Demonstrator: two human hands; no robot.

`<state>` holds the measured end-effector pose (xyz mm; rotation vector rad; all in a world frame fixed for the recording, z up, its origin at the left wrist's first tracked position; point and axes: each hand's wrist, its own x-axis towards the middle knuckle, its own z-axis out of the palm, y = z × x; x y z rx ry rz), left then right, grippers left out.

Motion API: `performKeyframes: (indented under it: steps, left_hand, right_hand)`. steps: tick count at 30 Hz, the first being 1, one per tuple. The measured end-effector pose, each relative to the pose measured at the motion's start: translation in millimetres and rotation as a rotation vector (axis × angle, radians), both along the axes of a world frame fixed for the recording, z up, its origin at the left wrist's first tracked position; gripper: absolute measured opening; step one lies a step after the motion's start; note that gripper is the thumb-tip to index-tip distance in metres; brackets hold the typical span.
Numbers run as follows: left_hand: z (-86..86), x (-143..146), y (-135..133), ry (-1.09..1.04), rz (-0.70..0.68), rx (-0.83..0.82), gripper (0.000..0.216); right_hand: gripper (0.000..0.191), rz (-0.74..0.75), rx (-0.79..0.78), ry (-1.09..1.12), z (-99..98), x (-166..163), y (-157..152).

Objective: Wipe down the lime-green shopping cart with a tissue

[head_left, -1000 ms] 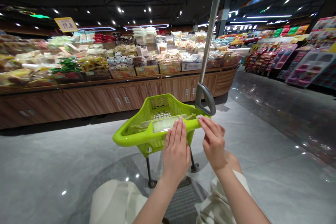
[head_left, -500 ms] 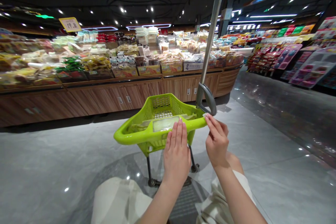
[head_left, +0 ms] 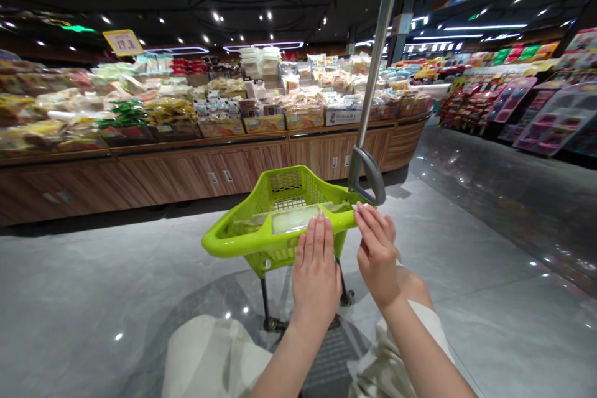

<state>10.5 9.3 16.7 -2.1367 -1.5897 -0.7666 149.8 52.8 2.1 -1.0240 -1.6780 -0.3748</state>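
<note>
Grip first: neither of the 2 hands closes on anything. The left hand [head_left: 317,273] is flat and open, fingers straight and pressed together, their tips resting on the near rim of the green basket cart [head_left: 233,242], right at a clear panel [head_left: 296,221] set into that rim. The right hand [head_left: 375,255] is also open, fingers loosely extended, and its tips touch the rim's right corner just below the grey handle loop [head_left: 372,175]. Pale clothing [head_left: 205,354] shows beneath both forearms.

The cart stands directly in front of the person on its thin legs and small wheels [head_left: 270,324], on a glossy grey floor [head_left: 93,298]. Its mesh tub looks empty from here. From the grey loop a handle pole [head_left: 373,68] rises up out of view.

By my judgement, this is a moment of contact with the rim rather than a grasp. Steering or pulling the cart would call for fingers curled over the rim or around the grey loop, which lies just beside the right fingertips.

Beyond the cart, well apart, a long wooden counter [head_left: 186,174] carries heaped packaged goods [head_left: 163,109] under a yellow price sign [head_left: 124,42]. Colourful shelves [head_left: 536,112] line the aisle to the right.
</note>
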Motion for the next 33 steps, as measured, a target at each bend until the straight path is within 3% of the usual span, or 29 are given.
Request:
performKeyframes:
  steps: [3,5,12,18,23,26,33]
  left_hand:
    - [-0.9,1,1,-0.003,0.005,0.002,0.078]
    - [-1.1,0,1,-0.005,0.001,0.002,0.078]
    - [0.9,1,0,-0.004,-0.019,-0.011,0.08]
    - [-0.6,1,1,0.007,0.0,-0.002,0.079]
    - [0.5,-1,-1,0.001,-0.02,-0.012,0.079]
    - [0.8,1,-1,-0.009,-0.019,-0.013,0.08]
    - [-1.1,1,0,-0.002,-0.01,0.014,0.079]
  right_hand:
    - [0.068,0.181,0.0,-0.096,0.3,-11,-2]
    - [0.068,0.224,0.01,-0.102,-0.5,-10,-1]
    - [0.067,0.059,0.005,0.124,-3.0,-1,4]
    - [0.068,0.271,-0.039,-0.067,-1.3,-12,-7]
    - [0.071,0.087,0.003,0.105,-4.7,10,5]
    - [0.07,0.055,0.022,0.15,-3.9,4,6]
    - [0.067,0.269,-0.042,0.006,1.2,-27,-9]
